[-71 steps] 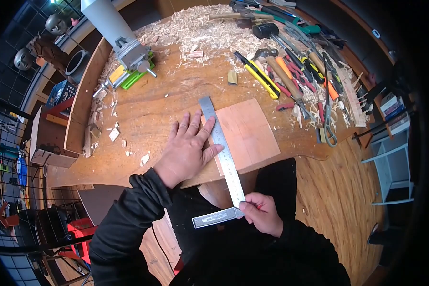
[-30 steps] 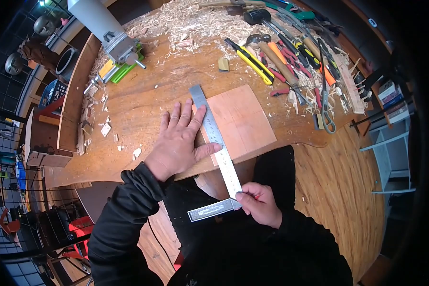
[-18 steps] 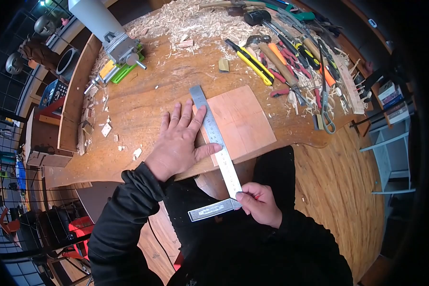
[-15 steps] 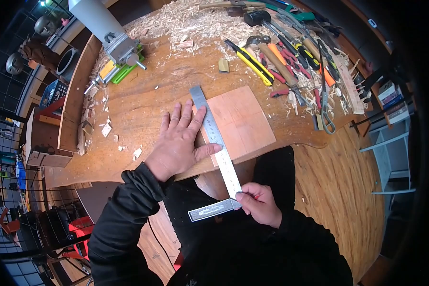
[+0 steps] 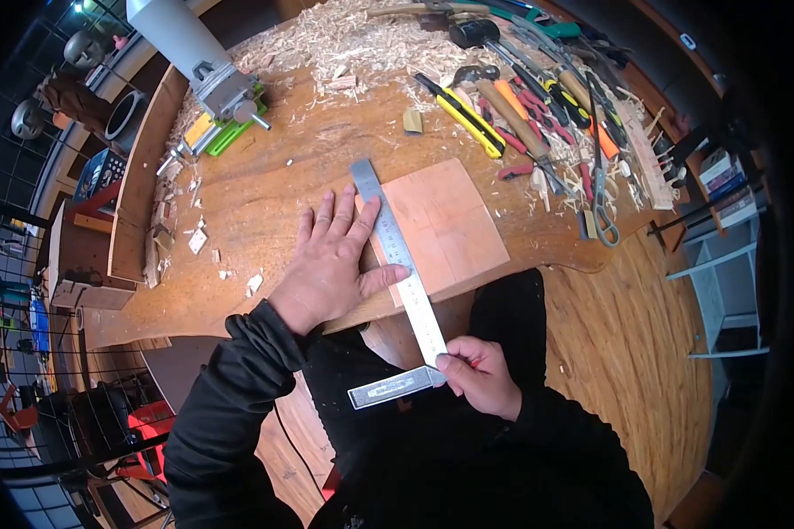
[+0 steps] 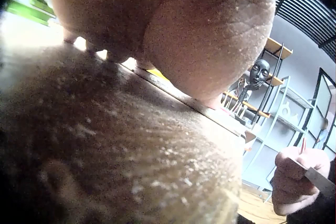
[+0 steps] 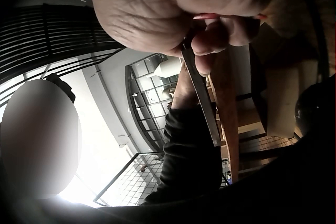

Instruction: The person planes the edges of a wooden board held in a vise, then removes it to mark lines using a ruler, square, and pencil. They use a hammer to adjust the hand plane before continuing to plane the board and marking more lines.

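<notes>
A metal try square (image 5: 422, 322) lies with its ruled blade across the left part of a flat square wooden board (image 5: 454, 225) at the bench's front edge. The left hand (image 5: 326, 269) rests flat with fingers spread, its index finger and thumb pressing on the blade. Below the bench edge the right hand (image 5: 483, 377) pinches the corner where blade and handle meet; something red shows between its fingers. In the right wrist view the handle (image 7: 202, 98) sticks out from the curled fingers. The left wrist view shows the left palm (image 6: 173, 29) close up over the wooden surface.
Knives, pliers, a hammer (image 5: 512, 110) and scissors (image 5: 602, 207) lie at the bench's right. Wood shavings (image 5: 344, 44) cover the back. A grey clamp device (image 5: 229, 93) on a green base stands back left. A small tan block (image 5: 413, 121) sits behind the board.
Since the oldest frame, the whole bench scene has shifted slightly up and left in view. Both hands keep their places on the square, and almost nothing differs over the last second.
</notes>
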`<control>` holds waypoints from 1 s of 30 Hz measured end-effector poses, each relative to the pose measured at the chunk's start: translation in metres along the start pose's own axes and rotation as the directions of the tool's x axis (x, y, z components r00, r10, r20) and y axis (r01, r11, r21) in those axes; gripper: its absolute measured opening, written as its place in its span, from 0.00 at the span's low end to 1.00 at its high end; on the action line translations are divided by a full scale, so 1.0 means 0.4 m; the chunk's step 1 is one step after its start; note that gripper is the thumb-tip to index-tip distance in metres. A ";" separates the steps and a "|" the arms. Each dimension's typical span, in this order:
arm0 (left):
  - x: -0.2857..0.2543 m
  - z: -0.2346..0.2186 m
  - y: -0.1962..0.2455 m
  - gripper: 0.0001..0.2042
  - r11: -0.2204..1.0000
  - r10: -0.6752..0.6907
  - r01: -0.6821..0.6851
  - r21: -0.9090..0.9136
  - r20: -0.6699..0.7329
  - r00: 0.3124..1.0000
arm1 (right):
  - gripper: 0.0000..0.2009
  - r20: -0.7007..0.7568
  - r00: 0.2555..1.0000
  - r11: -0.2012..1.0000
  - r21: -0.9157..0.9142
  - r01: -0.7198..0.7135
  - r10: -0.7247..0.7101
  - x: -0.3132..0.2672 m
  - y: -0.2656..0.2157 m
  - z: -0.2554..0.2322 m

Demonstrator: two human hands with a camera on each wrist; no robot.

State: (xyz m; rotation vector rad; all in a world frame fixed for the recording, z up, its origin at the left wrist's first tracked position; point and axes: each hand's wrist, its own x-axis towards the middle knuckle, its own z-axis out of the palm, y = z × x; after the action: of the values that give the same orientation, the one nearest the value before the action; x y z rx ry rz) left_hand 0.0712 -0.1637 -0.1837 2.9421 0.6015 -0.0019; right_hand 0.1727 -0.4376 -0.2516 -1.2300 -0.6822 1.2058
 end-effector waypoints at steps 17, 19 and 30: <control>0.000 0.004 -0.003 0.55 1.000 0.003 -0.003 0.000 -0.016 1.000 | 0.09 0.003 1.000 1.000 -0.003 0.006 -0.006 0.002 0.004 -0.001; 0.000 0.003 -0.002 0.55 1.000 0.004 -0.004 0.001 -0.015 1.000 | 0.09 0.000 1.000 1.000 -0.004 0.007 -0.007 0.002 0.005 0.000; -0.001 0.004 -0.004 0.54 1.000 0.011 -0.011 -0.007 -0.025 1.000 | 0.09 -0.006 1.000 1.000 0.011 -0.010 0.010 0.002 -0.002 0.000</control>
State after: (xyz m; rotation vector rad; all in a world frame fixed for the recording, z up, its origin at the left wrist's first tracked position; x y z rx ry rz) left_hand 0.0703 -0.1628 -0.1855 2.9432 0.5872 0.0384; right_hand 0.1730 -0.4368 -0.2511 -1.2287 -0.6646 1.2119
